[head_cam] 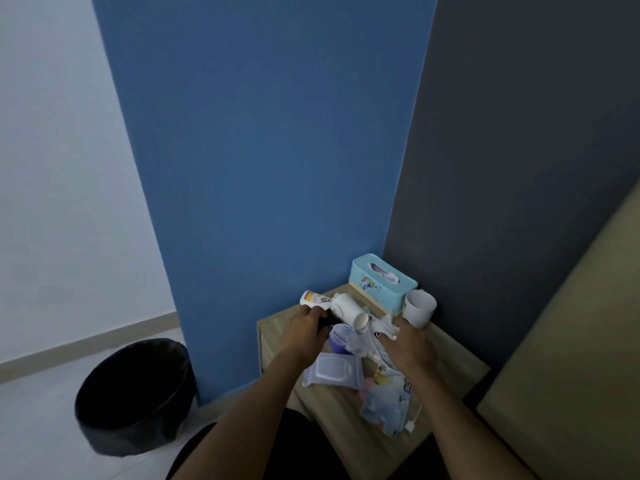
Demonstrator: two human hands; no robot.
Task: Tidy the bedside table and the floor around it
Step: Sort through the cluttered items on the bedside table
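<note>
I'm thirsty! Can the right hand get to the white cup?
Probably yes. The cup stands just beyond the right hand with nothing between them, though that hand grips crumpled tissue and may need to drop it first.

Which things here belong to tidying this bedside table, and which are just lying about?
Part of the job: crumpled tissue in the right hand, tube by the left hand, white bottle lying flat, purple tub, wipes pack, plastic pouch, black bin.
Just there: tissue box, white mug, both upright at the back.
</note>
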